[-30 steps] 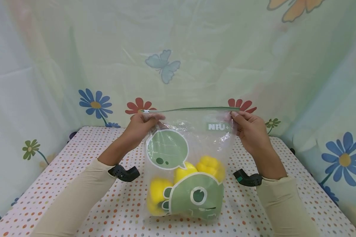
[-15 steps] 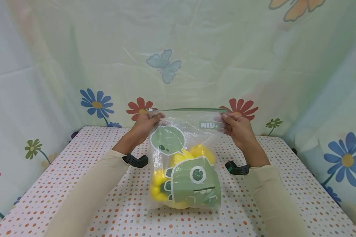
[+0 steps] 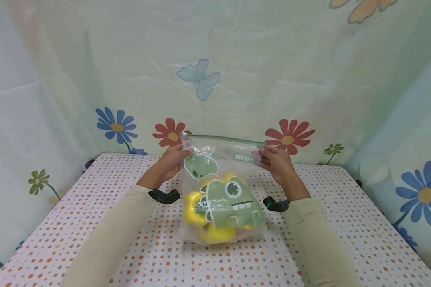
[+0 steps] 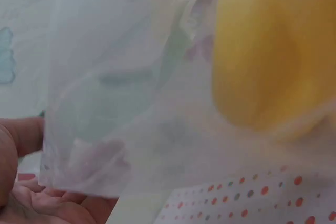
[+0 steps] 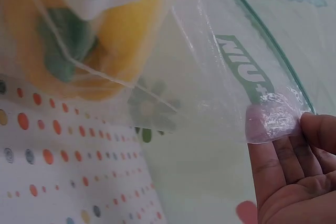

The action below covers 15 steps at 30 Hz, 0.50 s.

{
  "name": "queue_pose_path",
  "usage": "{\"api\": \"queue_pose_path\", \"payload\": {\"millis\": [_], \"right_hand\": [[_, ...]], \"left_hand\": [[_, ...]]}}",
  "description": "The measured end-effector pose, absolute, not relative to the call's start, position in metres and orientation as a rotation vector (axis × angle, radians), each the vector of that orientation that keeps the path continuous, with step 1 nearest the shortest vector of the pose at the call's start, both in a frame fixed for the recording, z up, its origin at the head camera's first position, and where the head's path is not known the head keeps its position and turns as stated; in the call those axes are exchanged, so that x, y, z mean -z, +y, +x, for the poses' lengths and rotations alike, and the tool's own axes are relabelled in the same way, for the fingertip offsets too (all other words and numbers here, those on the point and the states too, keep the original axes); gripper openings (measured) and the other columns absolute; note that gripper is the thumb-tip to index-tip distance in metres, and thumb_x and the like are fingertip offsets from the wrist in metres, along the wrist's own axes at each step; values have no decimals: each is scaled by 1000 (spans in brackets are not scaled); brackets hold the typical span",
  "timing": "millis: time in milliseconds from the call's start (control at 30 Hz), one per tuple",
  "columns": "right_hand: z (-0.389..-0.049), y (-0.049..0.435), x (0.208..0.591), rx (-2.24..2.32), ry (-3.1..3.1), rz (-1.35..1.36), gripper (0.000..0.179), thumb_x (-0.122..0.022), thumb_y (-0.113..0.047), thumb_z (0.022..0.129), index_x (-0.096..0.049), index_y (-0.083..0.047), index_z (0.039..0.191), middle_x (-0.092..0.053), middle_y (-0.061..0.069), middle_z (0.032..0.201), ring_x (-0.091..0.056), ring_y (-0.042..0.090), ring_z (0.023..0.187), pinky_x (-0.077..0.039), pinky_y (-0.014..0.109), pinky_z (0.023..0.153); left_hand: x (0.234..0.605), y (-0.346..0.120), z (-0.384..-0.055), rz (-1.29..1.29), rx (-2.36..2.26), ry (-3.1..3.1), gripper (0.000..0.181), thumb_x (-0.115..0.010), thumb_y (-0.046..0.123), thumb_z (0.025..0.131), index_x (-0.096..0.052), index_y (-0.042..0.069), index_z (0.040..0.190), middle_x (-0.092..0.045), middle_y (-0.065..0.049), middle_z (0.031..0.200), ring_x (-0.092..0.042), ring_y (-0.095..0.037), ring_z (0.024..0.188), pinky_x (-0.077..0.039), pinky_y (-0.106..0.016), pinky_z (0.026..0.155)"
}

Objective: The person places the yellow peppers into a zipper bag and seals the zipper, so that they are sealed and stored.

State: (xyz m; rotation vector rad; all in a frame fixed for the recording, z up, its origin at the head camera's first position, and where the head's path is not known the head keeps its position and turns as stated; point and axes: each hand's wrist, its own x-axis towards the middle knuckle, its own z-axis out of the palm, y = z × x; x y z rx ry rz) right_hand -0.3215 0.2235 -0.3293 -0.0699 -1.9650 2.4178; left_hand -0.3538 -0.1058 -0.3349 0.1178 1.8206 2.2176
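Observation:
A translucent zip bag (image 3: 237, 207) with a green dinosaur print hangs upright between my hands over the table. Several yellow bell peppers (image 3: 217, 233) fill its lower part; the right wrist view shows a green stem (image 5: 67, 45) on one of them. My left hand (image 3: 171, 159) pinches the bag's top left corner, just below the white slider (image 3: 184, 134). At the top right corner, beside the "NIU" lettering, my right hand (image 3: 278, 163) grips the film between thumb and fingers. A green zip line (image 3: 224, 138) runs along the top. Whether the bag's bottom touches the table cannot be told.
The table (image 3: 158, 255) wears a white cloth with coloured dots. Behind it and at both sides hangs a pale curtain (image 3: 244, 79) printed with flowers and butterflies. A black camera sits on each wrist.
My right hand has moved left and slightly down, bringing the hands closer together. The bag's lower end has moved up in the view, away from me, and the peppers have shifted inside.

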Motion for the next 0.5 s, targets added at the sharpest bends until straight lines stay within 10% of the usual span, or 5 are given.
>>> {"api": "queue_pose_path", "payload": {"millis": [200,500], "right_hand": [[-330,215,344,-2461,-2008,-124,49,-52,-9,99,-39,5,144,-71,-1,88,-69,10,80,-54,27,77],[-337,208,356,-2426,-2096,-121,58,-49,-6,100,-28,-9,154,-43,17,147,-58,22,118,-48,31,91]], "left_hand": [[352,-107,-354,71,-2103,1909,56,-56,3,96,-36,9,147,-50,-12,133,-52,-27,118,-44,-40,99],[370,-123,-351,52,-1833,2081,86,-57,8,96,5,9,156,-15,-19,157,-30,-33,138,-31,-46,108]]}}
